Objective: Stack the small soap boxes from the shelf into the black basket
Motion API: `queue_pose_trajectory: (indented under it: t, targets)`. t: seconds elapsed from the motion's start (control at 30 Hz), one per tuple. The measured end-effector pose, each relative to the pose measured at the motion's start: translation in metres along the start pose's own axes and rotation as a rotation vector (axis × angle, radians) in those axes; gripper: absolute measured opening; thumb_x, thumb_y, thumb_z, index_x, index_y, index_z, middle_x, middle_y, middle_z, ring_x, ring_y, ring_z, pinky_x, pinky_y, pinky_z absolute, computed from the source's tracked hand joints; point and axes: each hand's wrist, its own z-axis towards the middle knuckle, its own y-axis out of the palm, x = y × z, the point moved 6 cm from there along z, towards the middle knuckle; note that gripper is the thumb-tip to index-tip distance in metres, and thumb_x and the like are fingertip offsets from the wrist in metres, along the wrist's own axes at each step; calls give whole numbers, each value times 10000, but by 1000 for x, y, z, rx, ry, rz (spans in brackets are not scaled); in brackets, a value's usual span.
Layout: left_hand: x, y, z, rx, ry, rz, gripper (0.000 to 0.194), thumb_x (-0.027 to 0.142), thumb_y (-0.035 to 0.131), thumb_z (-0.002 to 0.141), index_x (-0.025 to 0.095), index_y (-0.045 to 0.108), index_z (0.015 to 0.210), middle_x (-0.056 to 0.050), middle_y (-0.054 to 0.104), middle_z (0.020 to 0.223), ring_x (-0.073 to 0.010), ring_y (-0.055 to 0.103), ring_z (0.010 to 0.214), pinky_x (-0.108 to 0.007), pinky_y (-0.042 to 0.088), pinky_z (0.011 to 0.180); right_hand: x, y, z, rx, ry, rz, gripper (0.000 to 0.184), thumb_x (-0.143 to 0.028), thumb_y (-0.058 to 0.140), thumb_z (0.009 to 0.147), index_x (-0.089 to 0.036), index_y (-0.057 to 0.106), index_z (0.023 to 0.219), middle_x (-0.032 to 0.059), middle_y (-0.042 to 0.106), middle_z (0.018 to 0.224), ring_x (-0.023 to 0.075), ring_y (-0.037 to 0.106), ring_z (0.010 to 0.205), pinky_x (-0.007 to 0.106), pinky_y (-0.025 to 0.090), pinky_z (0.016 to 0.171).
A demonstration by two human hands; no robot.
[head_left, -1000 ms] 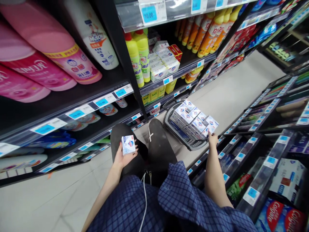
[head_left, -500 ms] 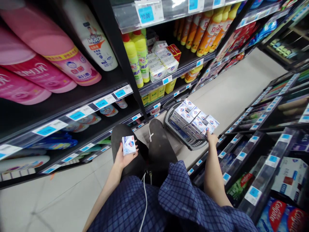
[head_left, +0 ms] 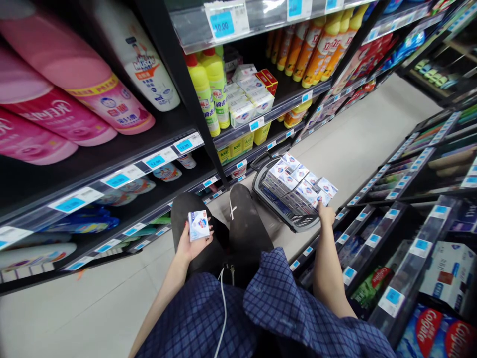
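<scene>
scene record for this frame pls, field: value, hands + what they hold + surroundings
setting: shop aisle, shelving on both sides
left hand: holds one small white soap box, palm up, over the knees
right hand: fingers on a white box at the near edge of the basket's load
basket: on the floor, piled with same white boxes
left shelf: matching soap boxes beside yellow bottles; pink bottles nearer
right shelf: toothpaste cartons at lower right
</scene>
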Motion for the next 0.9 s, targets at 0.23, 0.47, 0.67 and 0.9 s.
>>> queue_pose_trajectory:
  t: [0.23,0.47,0.67,0.9]
  targets:
    - [0,-2,-1,-6,-6,-13,698,614,291,962,91,504,1373,-191,681,947,-269,671,781,-404,556,692,9,-20,22,120,42,166,528,-446,436,925,-53,662,1196,291,652,1166,384,580,1199,485,437,1024]
    - [-1,-5,0,-25,-12,-3,680,605,271,969,98,522,1346,-194,688,959,-271,684,796,-408,557,715,-11,-38,68,104,-127,301,567,-242,444,884,-58,486,1418,180,635,1274,275,550,1255,400,391,1094]
    - [-1,-2,-1,2,-2,-10,659,585,290,974,95,506,1358,-195,697,954,-283,693,800,-417,556,715,-25,-29,76,63,-173,338,555,-188,459,856,-33,515,1386,188,649,1233,245,631,1095,368,482,983]
    - [-1,1,-2,11,-2,-6,645,574,328,971,94,506,1363,-200,702,958,-286,695,801,-417,555,714,-29,-36,73,85,-209,252,552,-193,460,869,-25,509,1392,208,635,1248,300,564,1208,440,403,1070]
